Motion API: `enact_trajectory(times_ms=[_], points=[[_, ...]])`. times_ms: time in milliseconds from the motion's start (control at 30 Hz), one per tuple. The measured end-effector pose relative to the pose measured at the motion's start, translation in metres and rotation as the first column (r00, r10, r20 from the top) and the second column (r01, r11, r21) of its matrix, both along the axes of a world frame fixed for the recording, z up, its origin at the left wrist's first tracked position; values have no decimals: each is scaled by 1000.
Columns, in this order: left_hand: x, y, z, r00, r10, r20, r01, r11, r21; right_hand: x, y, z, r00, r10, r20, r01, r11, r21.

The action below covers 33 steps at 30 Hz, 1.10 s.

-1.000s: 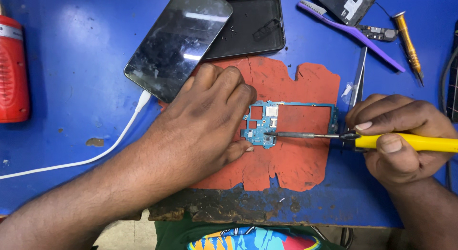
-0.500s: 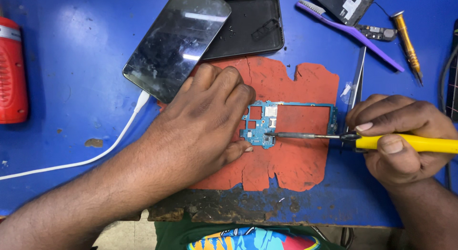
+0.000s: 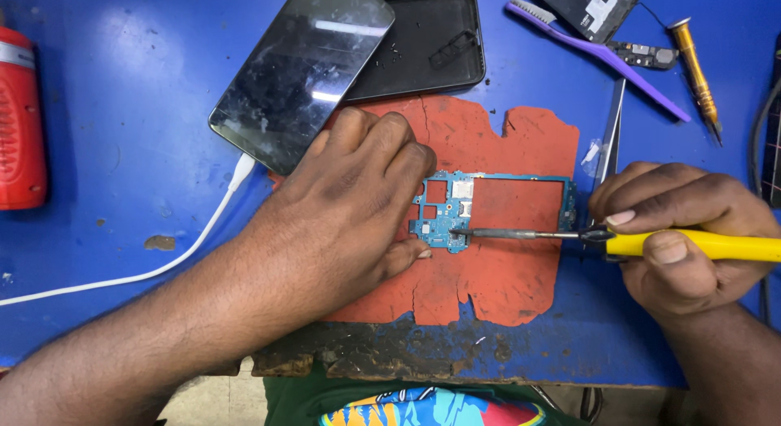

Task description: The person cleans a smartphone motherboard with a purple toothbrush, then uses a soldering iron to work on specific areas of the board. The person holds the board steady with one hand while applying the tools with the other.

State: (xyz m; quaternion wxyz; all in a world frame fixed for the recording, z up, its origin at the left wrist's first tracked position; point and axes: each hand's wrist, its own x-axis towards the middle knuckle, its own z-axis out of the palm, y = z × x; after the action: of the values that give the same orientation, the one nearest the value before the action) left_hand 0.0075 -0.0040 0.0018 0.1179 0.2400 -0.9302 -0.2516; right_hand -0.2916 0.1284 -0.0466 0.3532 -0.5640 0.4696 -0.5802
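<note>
My left hand [image 3: 350,214] lies flat on the red mat [image 3: 496,288] near the bench's front edge, fingertips pinning the left end of the board [image 3: 443,218]. The board is a thin blue frame, open in the middle so the mat shows through, with small metal shields and a denser patch at its left end. My right hand [image 3: 679,235] grips the yellow iron [image 3: 618,240], whose tip touches that patch.

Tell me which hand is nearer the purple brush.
Right. The right hand grips the yellow-handled iron just below the purple brush; the left hand rests on the orange mat's left side, farther away.
</note>
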Motion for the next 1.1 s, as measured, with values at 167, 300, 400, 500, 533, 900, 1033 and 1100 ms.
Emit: enact_trajectory(times_ms=[167,300,400,500,533,900,1033,1100], points=[[1,1,1,1000,3,-7,-3,1000,-8,0,0,1,1000,13,-4,-13,1000,9],[1,1,1,1000,3,1,-3,1000,0,-1,0,2,1000,25,-2,-25,1000,11],[0,0,0,1000,1,2,-1,1000,-2,-1,0,2,1000,18,-5,-18,1000,5],[0,1,0,1000,1,1,-1,1000,-1,-1,0,2,1000,12,-7,-12,1000,6],[0,0,0,1000,0,0,0,1000,0,-1,0,2,1000,15,-5,-15,1000,2],[0,1,1,1000,2,-4,-2,1000,0,2,-2,4,1000,20,17,-20,1000,-14],[0,1,1,1000,1,-8,-1,1000,-16,2,-3,4,999,38,-5,-38,999,-12],[1,0,1,1000,1,-9,-1,1000,-17,1,-3,5,999,51,1,-51,999,-17]])
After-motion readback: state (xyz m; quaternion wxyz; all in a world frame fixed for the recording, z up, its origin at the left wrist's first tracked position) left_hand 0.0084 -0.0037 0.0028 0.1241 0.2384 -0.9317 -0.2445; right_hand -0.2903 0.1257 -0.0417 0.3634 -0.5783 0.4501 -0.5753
